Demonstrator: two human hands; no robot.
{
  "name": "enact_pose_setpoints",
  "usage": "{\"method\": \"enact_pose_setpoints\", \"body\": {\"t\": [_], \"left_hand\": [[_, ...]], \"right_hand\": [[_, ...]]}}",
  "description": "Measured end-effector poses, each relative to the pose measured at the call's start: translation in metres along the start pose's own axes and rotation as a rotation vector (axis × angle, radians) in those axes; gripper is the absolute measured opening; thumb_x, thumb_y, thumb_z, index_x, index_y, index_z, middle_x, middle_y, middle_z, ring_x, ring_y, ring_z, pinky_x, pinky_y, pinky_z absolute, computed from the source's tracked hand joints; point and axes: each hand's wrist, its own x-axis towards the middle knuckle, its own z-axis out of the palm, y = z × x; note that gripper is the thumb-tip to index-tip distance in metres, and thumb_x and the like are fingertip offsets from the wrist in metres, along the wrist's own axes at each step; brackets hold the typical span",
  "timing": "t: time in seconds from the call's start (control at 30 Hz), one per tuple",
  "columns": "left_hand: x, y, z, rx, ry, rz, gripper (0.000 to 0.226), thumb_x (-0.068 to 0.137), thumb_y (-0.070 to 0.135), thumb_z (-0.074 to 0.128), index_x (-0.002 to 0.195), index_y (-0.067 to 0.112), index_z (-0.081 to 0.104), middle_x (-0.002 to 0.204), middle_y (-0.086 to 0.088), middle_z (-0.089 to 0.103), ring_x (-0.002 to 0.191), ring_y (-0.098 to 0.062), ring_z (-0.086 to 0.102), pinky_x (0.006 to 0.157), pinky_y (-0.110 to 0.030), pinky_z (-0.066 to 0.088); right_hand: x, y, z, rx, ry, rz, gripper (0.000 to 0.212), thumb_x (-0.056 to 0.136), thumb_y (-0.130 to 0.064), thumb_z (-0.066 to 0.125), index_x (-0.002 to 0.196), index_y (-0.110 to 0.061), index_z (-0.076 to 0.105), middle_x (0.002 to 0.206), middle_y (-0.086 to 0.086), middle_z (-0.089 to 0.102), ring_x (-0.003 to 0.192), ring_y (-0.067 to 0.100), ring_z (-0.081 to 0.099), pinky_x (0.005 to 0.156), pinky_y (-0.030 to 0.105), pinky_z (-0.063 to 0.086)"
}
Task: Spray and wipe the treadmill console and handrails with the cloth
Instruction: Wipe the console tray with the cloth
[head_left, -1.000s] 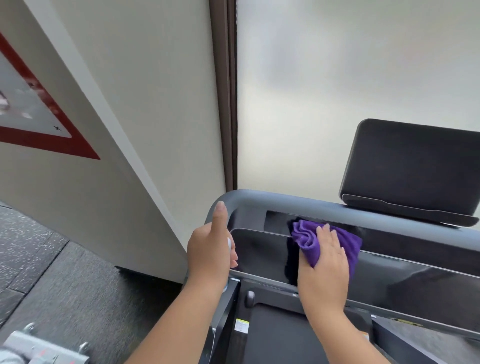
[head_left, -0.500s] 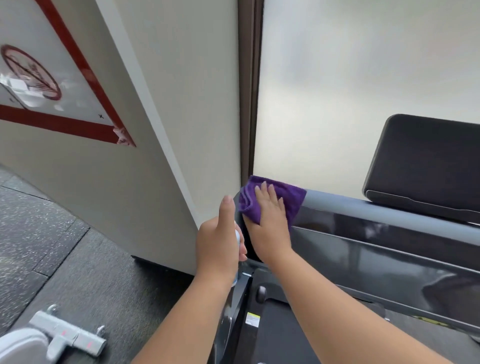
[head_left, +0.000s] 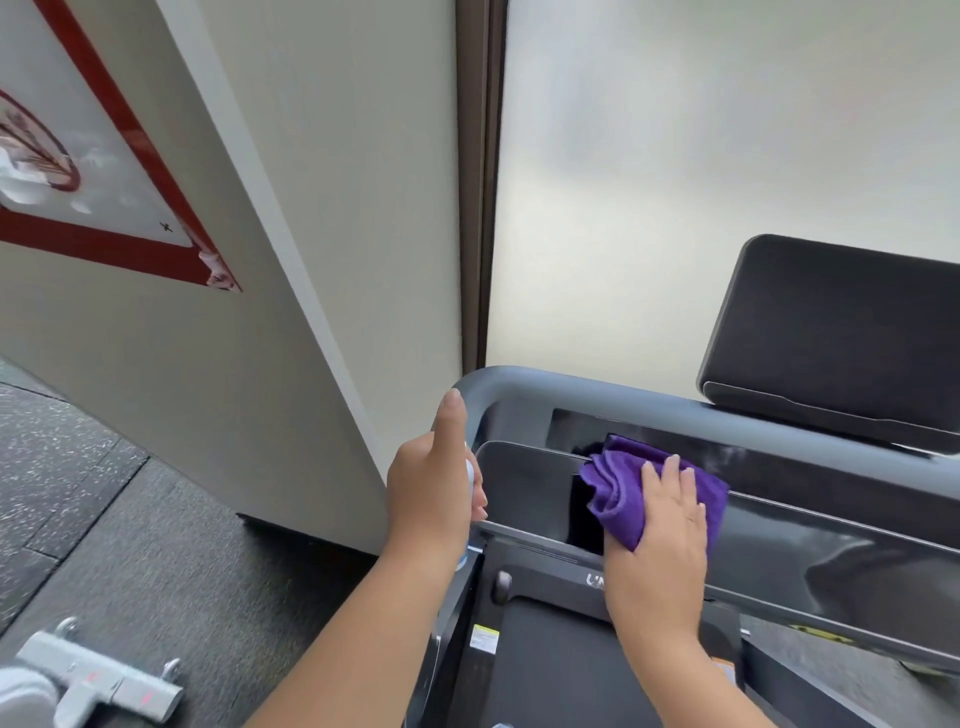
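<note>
Frosted window (head_left: 701, 182) behind, speckled dark floor (head_left: 104, 519) at left. Right hand (head_left: 660, 540), fingers flat, pressing purple cloth (head_left: 618, 493) onto glossy console (head_left: 831, 535) near its left corner. Left hand (head_left: 434, 488) curled round spray bottle (head_left: 470, 480), index finger straight.

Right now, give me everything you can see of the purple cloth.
The cloth is purple, soft and fuzzy like microfibre, bunched into loose folds at its left end. It lies against the glossy dark console panel, just below the grey rail. The right hand presses on it with straight fingers and covers its lower right part, so its full shape and size are hidden. No stains or damp patches can be made out.
</note>
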Motion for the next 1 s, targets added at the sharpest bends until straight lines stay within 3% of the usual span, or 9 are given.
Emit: {"method": "enact_pose_setpoints", "body": {"t": [0.1,0.2,0.27,0.4,0.53,0.63,0.73,0.87,1.0], "left_hand": [[-0.001,0.002,-0.002,0.0,0.001,-0.008,0.074,0.103,0.066,0.045,0.052,0.013,0.046,0.052,-0.011,0.051,0.05,-0.027,0.053,0.062,-0.037,0.053],[-0.003,0.005,-0.007,0.006,0.005,0.006,0.073,0.104,0.065,0.043,0.057,0.009,0.048,0.053,-0.011,0.051,0.05,-0.027,0.054,0.06,-0.034,0.053],[-0.003,0.005,-0.011,0.013,0.011,0.002,0.073,0.104,0.065,0.043,0.059,0.008,0.047,0.052,-0.01,0.05,0.05,-0.026,0.054,0.059,-0.032,0.052],[-0.002,0.002,-0.02,-0.012,0.041,-0.015,0.074,0.104,0.065,0.045,0.053,0.011,0.044,0.05,-0.01,0.049,0.049,-0.025,0.051,0.06,-0.034,0.051],[0.0,-0.001,-0.025,-0.056,0.06,-0.026,0.072,0.102,0.065,0.047,0.055,0.011,0.045,0.051,-0.01,0.047,0.048,-0.025,0.049,0.052,-0.032,0.047],[0.002,-0.001,-0.026,-0.077,0.052,-0.026,0.076,0.103,0.064,0.046,0.044,0.016,0.044,0.05,-0.01,0.047,0.047,-0.025,0.049,0.053,-0.033,0.047],[0.004,-0.001,-0.025,-0.072,0.045,-0.02,0.075,0.103,0.064,0.046,0.047,0.014,0.043,0.049,-0.01,0.047,0.048,-0.025,0.049,0.055,-0.032,0.047],[0.004,-0.003,-0.02,-0.04,0.039,-0.024,0.077,0.104,0.065,0.044,0.049,0.011,0.046,0.047,-0.01,0.051,0.048,-0.026,0.054,0.063,-0.036,0.053],[0.0,-0.004,-0.016,-0.026,0.039,-0.055,0.074,0.103,0.065,0.043,0.06,0.006,0.049,0.051,-0.014,0.053,0.051,-0.026,0.054,0.062,-0.033,0.051]], "right_hand": [[0.036,-0.031,0.004,0.555,0.203,0.47,0.041,0.099,-0.03,0.062,0.139,-0.022,0.06,0.156,-0.004,0.049,0.146,0.011,0.038,0.127,0.044,0.026],[0.078,-0.068,0.016,0.744,0.376,0.572,0.027,0.091,-0.044,0.051,0.106,-0.024,0.062,0.123,0.001,0.064,0.113,0.025,0.061,0.107,0.055,0.047],[0.097,-0.089,0.033,0.594,0.267,0.489,0.03,0.094,-0.037,0.052,0.117,-0.02,0.061,0.137,0.009,0.057,0.127,0.034,0.053,0.111,0.056,0.041],[0.1,-0.123,0.066,0.379,-0.204,0.132,0.035,0.101,-0.024,0.057,0.136,-0.023,0.061,0.163,0.004,0.039,0.151,0.036,0.026,0.127,0.051,0.018],[0.062,-0.137,0.075,0.417,-0.516,-0.133,0.051,0.101,-0.021,0.06,0.149,-0.035,0.053,0.169,-0.012,0.027,0.158,0.015,0.007,0.124,0.035,0.006],[0.034,-0.107,0.063,0.395,-0.627,-0.266,0.076,0.091,0.001,0.058,0.156,-0.036,0.044,0.168,-0.022,0.026,0.157,-0.005,0.006,0.128,0.027,0.006],[0.023,-0.057,0.036,0.18,-0.652,-0.441,0.08,0.086,-0.005,0.059,0.158,-0.033,0.04,0.163,-0.028,0.026,0.151,-0.017,0.004,0.127,0.02,0.005],[0.019,-0.006,0.008,-0.027,-0.552,-0.579,0.08,0.081,-0.012,0.067,0.157,-0.029,0.045,0.165,-0.019,0.035,0.156,-0.004,0.014,0.128,0.026,0.013],[0.016,0.017,-0.012,0.047,-0.262,-0.232,0.078,0.085,0.004,0.07,0.154,-0.024,0.05,0.162,-0.015,0.039,0.155,0.008,0.027,0.126,0.042,0.028]]}}
